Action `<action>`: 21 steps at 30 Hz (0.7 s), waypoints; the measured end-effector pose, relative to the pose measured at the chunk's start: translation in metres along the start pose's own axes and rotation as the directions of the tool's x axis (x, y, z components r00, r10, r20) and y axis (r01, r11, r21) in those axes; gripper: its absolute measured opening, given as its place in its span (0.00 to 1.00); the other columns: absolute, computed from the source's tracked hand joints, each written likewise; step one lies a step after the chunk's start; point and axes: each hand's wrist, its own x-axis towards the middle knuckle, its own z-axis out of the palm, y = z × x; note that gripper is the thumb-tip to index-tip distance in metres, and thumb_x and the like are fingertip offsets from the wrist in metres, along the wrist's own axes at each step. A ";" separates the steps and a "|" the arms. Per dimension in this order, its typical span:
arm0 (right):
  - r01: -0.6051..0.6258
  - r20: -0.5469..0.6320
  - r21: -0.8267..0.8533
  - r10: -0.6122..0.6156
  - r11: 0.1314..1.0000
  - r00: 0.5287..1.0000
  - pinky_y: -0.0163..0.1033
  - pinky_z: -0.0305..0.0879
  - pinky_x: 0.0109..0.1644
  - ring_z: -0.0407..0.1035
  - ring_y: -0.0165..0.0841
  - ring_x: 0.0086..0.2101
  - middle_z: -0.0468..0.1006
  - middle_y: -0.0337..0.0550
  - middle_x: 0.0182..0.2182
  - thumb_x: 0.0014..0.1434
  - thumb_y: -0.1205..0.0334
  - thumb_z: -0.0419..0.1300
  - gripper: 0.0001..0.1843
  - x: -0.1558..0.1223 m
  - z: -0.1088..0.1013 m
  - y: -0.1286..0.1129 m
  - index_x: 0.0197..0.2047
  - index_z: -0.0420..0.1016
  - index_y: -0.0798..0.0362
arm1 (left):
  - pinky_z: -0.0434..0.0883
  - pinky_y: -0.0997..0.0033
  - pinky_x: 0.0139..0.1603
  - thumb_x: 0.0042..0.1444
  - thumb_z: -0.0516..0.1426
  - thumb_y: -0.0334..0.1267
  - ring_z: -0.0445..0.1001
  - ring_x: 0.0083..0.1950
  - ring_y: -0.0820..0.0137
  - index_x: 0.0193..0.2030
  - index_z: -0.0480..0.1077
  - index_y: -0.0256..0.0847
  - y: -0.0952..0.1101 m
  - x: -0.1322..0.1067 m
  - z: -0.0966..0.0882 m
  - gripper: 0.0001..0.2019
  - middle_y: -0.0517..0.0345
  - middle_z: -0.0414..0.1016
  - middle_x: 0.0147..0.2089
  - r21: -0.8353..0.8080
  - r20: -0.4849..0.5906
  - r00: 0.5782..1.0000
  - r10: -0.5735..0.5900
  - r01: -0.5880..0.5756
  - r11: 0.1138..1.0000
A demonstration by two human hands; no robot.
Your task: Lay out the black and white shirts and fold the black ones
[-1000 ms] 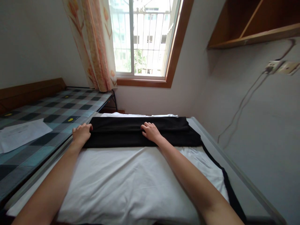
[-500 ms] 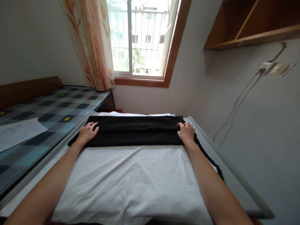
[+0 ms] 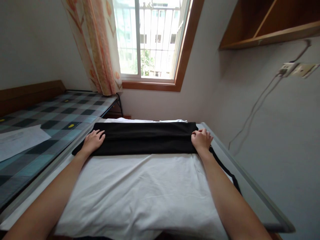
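A folded black cloth (image 3: 147, 138) lies as a long flat band across the far part of a white cloth-covered table (image 3: 145, 186). My left hand (image 3: 93, 141) rests flat on the band's left end, fingers stretched over the fabric. At the opposite end, my right hand (image 3: 202, 139) has its fingers curled in on the cloth's right edge; the fingertips are partly hidden. Creases run through the white cloth between my forearms. A narrow black strip (image 3: 225, 169) trails down the right side, partly behind my right forearm.
To the left stands a bed with a checkered mattress (image 3: 50, 116), a sheet of paper (image 3: 22, 140) on it. A barred window (image 3: 155, 43) and floral curtain (image 3: 100, 50) are ahead. On the right are a wooden shelf (image 3: 265, 38), a socket (image 3: 287, 69) and a hanging cord (image 3: 252, 108).
My right hand has shifted slightly to the right and its fingers have curled in more at the black cloth's end. My left hand stays in place. The view has moved a little.
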 end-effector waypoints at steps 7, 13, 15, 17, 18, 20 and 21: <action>0.171 0.164 0.043 -0.176 0.984 0.971 0.42 0.57 0.44 0.67 0.40 0.42 0.74 0.49 0.41 0.64 0.56 0.49 0.14 -0.008 0.008 -0.019 0.43 0.74 0.52 | 0.64 0.45 0.56 0.62 0.45 0.46 0.64 0.60 0.45 0.58 0.70 0.41 0.007 -0.017 -0.027 0.24 0.40 0.66 0.61 0.016 -0.068 0.969 -0.236 0.238 0.971; 0.151 0.160 0.079 -0.162 0.985 0.974 0.42 0.58 0.44 0.67 0.41 0.44 0.74 0.49 0.42 0.63 0.56 0.51 0.12 -0.010 0.017 -0.016 0.42 0.72 0.51 | 0.68 0.44 0.48 0.60 0.44 0.46 0.68 0.54 0.41 0.52 0.73 0.30 -0.008 -0.018 -0.034 0.26 0.28 0.69 0.54 0.072 -0.046 0.936 -0.350 0.353 0.933; 0.145 0.165 0.088 -0.158 0.986 0.974 0.42 0.58 0.44 0.67 0.41 0.44 0.74 0.49 0.42 0.63 0.56 0.51 0.12 -0.010 0.018 -0.015 0.43 0.72 0.51 | 0.68 0.43 0.48 0.59 0.45 0.47 0.69 0.53 0.40 0.49 0.75 0.29 -0.011 -0.016 -0.033 0.26 0.27 0.69 0.54 0.085 -0.030 0.936 -0.350 0.351 0.932; 0.142 0.166 0.096 -0.156 0.985 0.974 0.42 0.58 0.44 0.67 0.41 0.44 0.74 0.49 0.42 0.63 0.56 0.50 0.12 -0.009 0.018 -0.015 0.43 0.72 0.51 | 0.69 0.44 0.46 0.58 0.46 0.48 0.70 0.51 0.40 0.47 0.76 0.30 -0.013 -0.015 -0.032 0.26 0.28 0.71 0.53 0.082 -0.018 0.935 -0.354 0.355 0.931; 0.142 0.165 0.099 -0.157 0.985 0.974 0.42 0.58 0.44 0.67 0.41 0.44 0.74 0.49 0.42 0.63 0.56 0.50 0.12 -0.009 0.018 -0.015 0.43 0.72 0.52 | 0.69 0.44 0.45 0.58 0.47 0.49 0.71 0.50 0.40 0.47 0.76 0.31 -0.014 -0.014 -0.032 0.26 0.28 0.72 0.52 0.075 -0.005 0.931 -0.365 0.364 0.928; 0.143 0.165 0.102 -0.158 0.985 0.974 0.42 0.58 0.44 0.67 0.41 0.44 0.74 0.49 0.42 0.64 0.56 0.50 0.12 -0.009 0.018 -0.015 0.43 0.72 0.51 | 0.70 0.45 0.44 0.57 0.48 0.51 0.72 0.49 0.41 0.47 0.76 0.32 -0.015 -0.013 -0.034 0.26 0.29 0.73 0.51 0.065 0.031 0.918 -0.395 0.393 0.917; 0.142 0.167 0.101 -0.157 0.985 0.973 0.42 0.58 0.44 0.67 0.41 0.44 0.74 0.49 0.42 0.64 0.56 0.50 0.12 -0.009 0.018 -0.015 0.43 0.72 0.51 | 0.70 0.45 0.45 0.57 0.48 0.52 0.72 0.50 0.41 0.48 0.75 0.32 -0.016 -0.013 -0.036 0.27 0.30 0.73 0.51 0.065 0.052 0.909 -0.413 0.410 0.910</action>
